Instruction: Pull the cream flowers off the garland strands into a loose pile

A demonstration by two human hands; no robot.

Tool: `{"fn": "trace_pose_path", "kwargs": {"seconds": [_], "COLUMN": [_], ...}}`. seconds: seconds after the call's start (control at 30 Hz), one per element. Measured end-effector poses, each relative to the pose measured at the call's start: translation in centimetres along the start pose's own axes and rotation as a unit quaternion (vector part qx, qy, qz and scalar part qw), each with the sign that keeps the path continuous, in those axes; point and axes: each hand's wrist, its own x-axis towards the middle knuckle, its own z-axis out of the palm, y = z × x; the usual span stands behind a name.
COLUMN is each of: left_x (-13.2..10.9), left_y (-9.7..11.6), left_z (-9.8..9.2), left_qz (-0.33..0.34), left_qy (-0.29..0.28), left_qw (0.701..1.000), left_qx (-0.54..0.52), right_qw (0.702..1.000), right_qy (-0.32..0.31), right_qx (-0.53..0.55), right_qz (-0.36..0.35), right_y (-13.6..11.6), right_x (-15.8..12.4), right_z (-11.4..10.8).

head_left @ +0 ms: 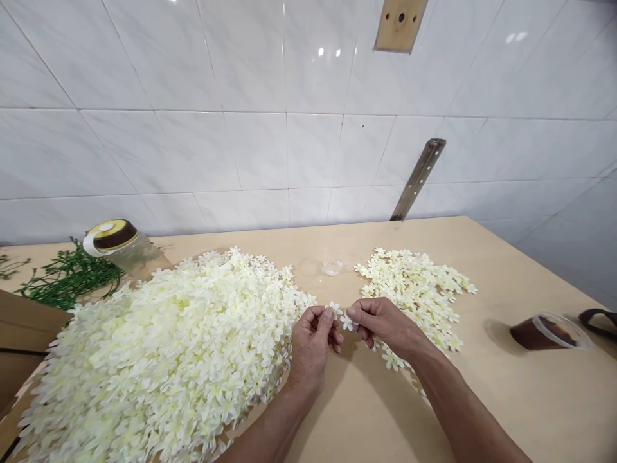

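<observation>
Between thumb and fingers, my left hand (314,337) pinches a small white artificial flower (335,310). Close beside it, my right hand (383,325) pinches another white artificial flower (346,323). The two blossoms nearly meet; I cannot tell whether they are joined. A big heap of cream-white artificial flowers (178,347) spreads to the left, right up to my left hand. Behind and to the right of my right hand lies a smaller, flatter pile of the same flowers (414,283). Just beyond both hands sits a small clear plastic dish (332,267).
Green artificial stems (72,273) and a clear jug with a brown and yellow lid (118,241) stand at the back left. A cardboard box (29,334) is at the left edge. At right is a plastic cup of dark drink (549,332), near a black strap (600,318).
</observation>
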Motion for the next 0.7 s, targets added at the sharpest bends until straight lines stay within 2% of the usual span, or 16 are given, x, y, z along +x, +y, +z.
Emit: {"fn": "trace_pose_path", "kwargs": {"seconds": [0.2,0.37,0.5,0.6,0.7], "left_x": [-0.1,-0.2,-0.2,-0.3,-0.4], "left_y": [0.0,0.1,0.2,0.1,-0.3], "left_z": [0.0,0.0,0.1,0.3,0.4], "left_qz": [-0.005,-0.009,-0.011,-0.023,-0.025], "left_qy": [-0.022,-0.029,-0.018,-0.009,-0.041], "left_qw": [1.0,1.0,1.0,1.0,0.998], "left_qx": [-0.004,-0.003,-0.016,-0.019,0.04], "right_qw": [1.0,1.0,0.999,0.996,0.987], "right_qy": [0.002,-0.008,0.016,0.042,0.066], "right_qx": [0.024,-0.013,-0.04,-0.079,-0.142], "right_qz": [-0.001,-0.002,-0.009,-0.013,-0.037], "right_y": [0.6,0.3,0.1,-1.0,-3.3], "right_x": [0.4,0.3,0.4,0.7,1.4], "right_z": [0.2,0.4,0.4,0.4,1.1]}}
